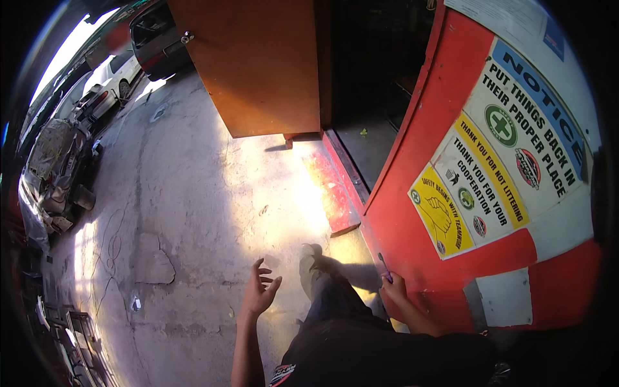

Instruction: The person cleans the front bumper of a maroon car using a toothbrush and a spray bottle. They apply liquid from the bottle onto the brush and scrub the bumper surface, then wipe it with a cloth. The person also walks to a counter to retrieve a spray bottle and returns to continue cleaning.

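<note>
Head view: I seemed mid-carry, right fingers gripping a purple-handled tool, left fingers open, needing a steady hold next.

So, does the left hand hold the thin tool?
No, the thin tool is in the right hand, and the left hand is open.

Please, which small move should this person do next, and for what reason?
Probably one short, careful step toward the dark doorway, minding the low red step. The orange-brown door stands open, the red step lies ahead to the right, the right hand already grips a thin tool, and the left hand looks empty.
</note>
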A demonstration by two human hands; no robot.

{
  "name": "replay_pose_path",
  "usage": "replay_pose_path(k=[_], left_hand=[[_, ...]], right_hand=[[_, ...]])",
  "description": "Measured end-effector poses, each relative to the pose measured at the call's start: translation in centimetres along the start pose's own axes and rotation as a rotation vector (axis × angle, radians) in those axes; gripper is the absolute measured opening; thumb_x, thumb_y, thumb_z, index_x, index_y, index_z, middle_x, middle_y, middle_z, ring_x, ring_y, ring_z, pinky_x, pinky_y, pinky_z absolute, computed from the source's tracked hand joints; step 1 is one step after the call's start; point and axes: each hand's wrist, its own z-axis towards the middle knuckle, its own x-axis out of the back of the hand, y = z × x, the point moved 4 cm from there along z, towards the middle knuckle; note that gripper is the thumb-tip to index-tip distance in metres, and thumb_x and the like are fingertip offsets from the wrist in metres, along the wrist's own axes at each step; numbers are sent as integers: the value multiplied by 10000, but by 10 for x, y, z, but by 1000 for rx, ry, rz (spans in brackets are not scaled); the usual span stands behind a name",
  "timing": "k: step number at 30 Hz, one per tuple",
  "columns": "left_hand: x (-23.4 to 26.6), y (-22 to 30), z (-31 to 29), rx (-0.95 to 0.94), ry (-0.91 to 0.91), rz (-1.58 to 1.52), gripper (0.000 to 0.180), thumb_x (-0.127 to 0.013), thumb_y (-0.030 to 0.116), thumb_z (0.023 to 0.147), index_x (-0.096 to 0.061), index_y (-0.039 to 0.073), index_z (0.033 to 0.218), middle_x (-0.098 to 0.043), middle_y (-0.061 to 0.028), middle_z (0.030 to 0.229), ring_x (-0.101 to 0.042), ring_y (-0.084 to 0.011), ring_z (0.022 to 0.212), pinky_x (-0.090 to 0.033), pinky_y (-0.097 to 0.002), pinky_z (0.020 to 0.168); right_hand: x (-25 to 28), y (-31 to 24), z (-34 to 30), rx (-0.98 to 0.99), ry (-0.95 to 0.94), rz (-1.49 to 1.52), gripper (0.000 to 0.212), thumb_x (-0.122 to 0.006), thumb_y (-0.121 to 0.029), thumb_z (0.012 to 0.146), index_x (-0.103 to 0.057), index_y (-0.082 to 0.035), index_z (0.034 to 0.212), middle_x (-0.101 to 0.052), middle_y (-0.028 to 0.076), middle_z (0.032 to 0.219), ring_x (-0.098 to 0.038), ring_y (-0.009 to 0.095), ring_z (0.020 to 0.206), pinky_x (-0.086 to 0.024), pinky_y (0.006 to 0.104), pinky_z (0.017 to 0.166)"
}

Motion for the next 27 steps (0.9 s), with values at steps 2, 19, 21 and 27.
replay_pose_path(k=[2,19,21,27], left_hand=[[-6,5,77,-243,-208,444,717,-733,372,875,-415,57,1435,-629,-206,1218,-656,-354,1076,-537,-446,890],[-96,64,636,-153,-500,792,602,-718,471,799,-622,84,1250,-677,-225,1160,-659,-368,1092,-524,-475,943],[-154,106,675,-175,-793,763,622,-703,499,839,-613,86,1296,-689,-224,1172,-668,-334,1112,-541,-430,924],[-223,293,794,-313,-1064,794,610,-686,500,866,-601,88,1308,-680,-188,1204,-649,-339,1131,-512,-410,960]], right_hand=[[-21,51,57,32,122,-167,113,-642,-109,914,-691,-21,965,-653,62,648,-659,139,581,-525,323,571],[-104,-175,664,45,257,40,174,-653,-198,951,-642,-41,875,-592,21,599,-569,105,538,-456,300,507],[-74,-103,688,-112,381,-45,159,-648,-192,954,-639,-54,876,-580,20,585,-568,111,518,-453,301,491],[-2,-116,664,-563,496,101,240,-587,-303,989,-618,-92,880,-549,26,557,-526,166,443,-442,374,441]])
